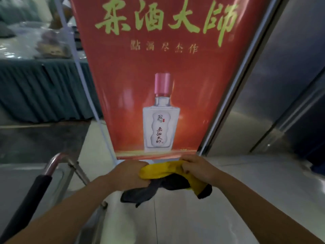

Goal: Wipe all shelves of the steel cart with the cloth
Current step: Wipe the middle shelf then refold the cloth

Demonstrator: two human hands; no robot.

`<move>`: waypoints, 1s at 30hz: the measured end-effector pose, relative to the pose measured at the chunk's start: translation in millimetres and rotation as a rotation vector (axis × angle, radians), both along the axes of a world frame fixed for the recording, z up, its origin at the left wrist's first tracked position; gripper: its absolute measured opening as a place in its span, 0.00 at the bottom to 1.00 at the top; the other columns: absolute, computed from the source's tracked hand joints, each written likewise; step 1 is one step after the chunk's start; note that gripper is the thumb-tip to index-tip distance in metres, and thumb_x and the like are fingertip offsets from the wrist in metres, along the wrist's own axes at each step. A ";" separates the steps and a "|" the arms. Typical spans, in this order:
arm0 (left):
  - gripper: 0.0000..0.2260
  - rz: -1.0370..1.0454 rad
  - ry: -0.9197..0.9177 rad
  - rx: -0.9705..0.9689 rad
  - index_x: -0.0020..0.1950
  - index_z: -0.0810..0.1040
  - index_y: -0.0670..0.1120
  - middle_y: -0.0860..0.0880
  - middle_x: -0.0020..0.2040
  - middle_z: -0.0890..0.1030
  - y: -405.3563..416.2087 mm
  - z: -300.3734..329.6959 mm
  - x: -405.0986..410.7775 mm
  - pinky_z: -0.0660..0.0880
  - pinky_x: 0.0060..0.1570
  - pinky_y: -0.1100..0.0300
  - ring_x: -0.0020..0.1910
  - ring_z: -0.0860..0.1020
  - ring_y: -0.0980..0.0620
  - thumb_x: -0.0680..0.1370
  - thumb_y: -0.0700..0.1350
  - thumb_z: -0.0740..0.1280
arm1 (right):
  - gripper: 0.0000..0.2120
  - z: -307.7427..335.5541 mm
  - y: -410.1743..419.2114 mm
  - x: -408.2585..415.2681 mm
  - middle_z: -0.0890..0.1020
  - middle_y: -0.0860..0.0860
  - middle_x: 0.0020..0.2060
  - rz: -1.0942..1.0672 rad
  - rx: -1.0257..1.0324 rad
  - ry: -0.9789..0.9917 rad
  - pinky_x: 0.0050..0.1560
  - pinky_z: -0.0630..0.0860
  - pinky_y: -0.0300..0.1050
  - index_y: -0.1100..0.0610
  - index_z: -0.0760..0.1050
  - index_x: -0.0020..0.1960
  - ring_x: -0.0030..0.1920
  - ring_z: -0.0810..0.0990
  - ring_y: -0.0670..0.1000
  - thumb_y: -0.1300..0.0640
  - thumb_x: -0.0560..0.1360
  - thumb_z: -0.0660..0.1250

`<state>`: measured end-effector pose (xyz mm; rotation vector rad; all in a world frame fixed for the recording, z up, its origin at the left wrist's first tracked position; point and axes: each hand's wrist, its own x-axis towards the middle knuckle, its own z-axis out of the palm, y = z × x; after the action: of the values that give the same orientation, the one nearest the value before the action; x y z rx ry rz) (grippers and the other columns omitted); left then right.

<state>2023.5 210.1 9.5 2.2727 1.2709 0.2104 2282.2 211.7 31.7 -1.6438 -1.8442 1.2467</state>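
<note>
Head view: cloth (168, 175), yellow/dark, bunched btwn left hand (129, 174) & right hand (197, 169), both gripping it, long axis left-right, held over floor; steel cart (58, 175) lies lower left, nearer left hand, cloth not touching it.

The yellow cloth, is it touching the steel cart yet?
Apart. The head view shows the yellow cloth bunched between the left hand and right hand, in the air over the floor, with the steel cart off to the left.
</note>
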 end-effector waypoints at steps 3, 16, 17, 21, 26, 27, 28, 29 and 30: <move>0.08 0.194 0.161 0.189 0.43 0.78 0.53 0.54 0.47 0.81 27.8 -8.4 -19.5 0.68 0.44 0.67 0.46 0.77 0.58 0.74 0.54 0.63 | 0.08 -4.5 55.8 -18.4 0.72 0.48 0.31 0.172 -0.039 -0.011 0.36 0.66 0.41 0.57 0.73 0.37 0.33 0.71 0.44 0.54 0.61 0.62; 0.11 0.583 0.148 0.256 0.55 0.76 0.52 0.49 0.42 0.83 136.1 15.5 -197.8 0.73 0.41 0.54 0.42 0.80 0.47 0.73 0.48 0.65 | 0.17 7.0 253.9 -220.2 0.80 0.41 0.41 0.611 0.039 0.055 0.38 0.71 0.29 0.46 0.77 0.52 0.39 0.77 0.36 0.55 0.66 0.61; 0.11 0.596 0.119 0.228 0.53 0.76 0.51 0.49 0.42 0.82 142.3 17.8 -209.0 0.73 0.42 0.52 0.42 0.80 0.47 0.72 0.49 0.64 | 0.15 7.8 265.8 -235.3 0.81 0.41 0.46 0.636 0.038 0.070 0.42 0.73 0.31 0.45 0.77 0.56 0.44 0.78 0.37 0.53 0.70 0.63; 0.07 0.685 0.054 0.165 0.51 0.73 0.51 0.51 0.43 0.80 166.8 23.0 -252.9 0.72 0.42 0.50 0.42 0.78 0.49 0.73 0.47 0.66 | 0.24 11.8 309.1 -290.5 0.78 0.40 0.53 0.825 0.078 -0.028 0.48 0.76 0.38 0.40 0.72 0.60 0.51 0.78 0.39 0.43 0.67 0.75; 0.09 0.854 0.058 0.055 0.53 0.68 0.54 0.53 0.45 0.78 192.7 18.5 -297.1 0.74 0.45 0.49 0.43 0.77 0.50 0.75 0.48 0.66 | 0.11 14.7 368.3 -360.7 0.79 0.50 0.39 0.946 0.185 -0.054 0.38 0.75 0.42 0.43 0.73 0.47 0.39 0.79 0.47 0.50 0.64 0.66; 0.11 0.882 0.056 0.035 0.53 0.67 0.56 0.54 0.46 0.77 195.5 17.9 -303.4 0.74 0.45 0.50 0.44 0.77 0.51 0.75 0.51 0.67 | 0.10 15.4 379.6 -374.6 0.79 0.50 0.37 0.972 0.203 -0.050 0.37 0.74 0.42 0.44 0.74 0.45 0.38 0.78 0.46 0.49 0.63 0.65; 0.15 0.909 0.068 0.021 0.54 0.66 0.58 0.56 0.47 0.77 197.6 18.6 -308.8 0.75 0.45 0.52 0.44 0.77 0.53 0.73 0.57 0.68 | 0.09 15.9 390.5 -388.3 0.78 0.51 0.37 1.008 0.216 -0.039 0.38 0.74 0.42 0.45 0.74 0.44 0.38 0.78 0.47 0.49 0.63 0.64; 0.21 0.938 0.110 0.019 0.55 0.66 0.59 0.58 0.48 0.77 199.0 19.6 -313.8 0.75 0.44 0.54 0.45 0.77 0.55 0.69 0.64 0.69 | 0.08 16.4 400.8 -402.1 0.78 0.52 0.36 1.049 0.217 -0.024 0.38 0.74 0.44 0.48 0.75 0.43 0.37 0.78 0.48 0.50 0.64 0.64; 0.26 0.974 0.176 0.015 0.56 0.66 0.60 0.59 0.49 0.77 199.4 20.9 -317.2 0.75 0.44 0.55 0.45 0.77 0.56 0.65 0.69 0.69 | 0.08 17.1 410.0 -415.4 0.77 0.52 0.34 1.097 0.208 -0.011 0.37 0.73 0.45 0.50 0.75 0.42 0.35 0.77 0.48 0.50 0.64 0.64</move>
<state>1706.3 409.4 30.5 1.5185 2.3785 0.3539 1866.8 621.7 48.8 -0.4394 -2.8732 1.2867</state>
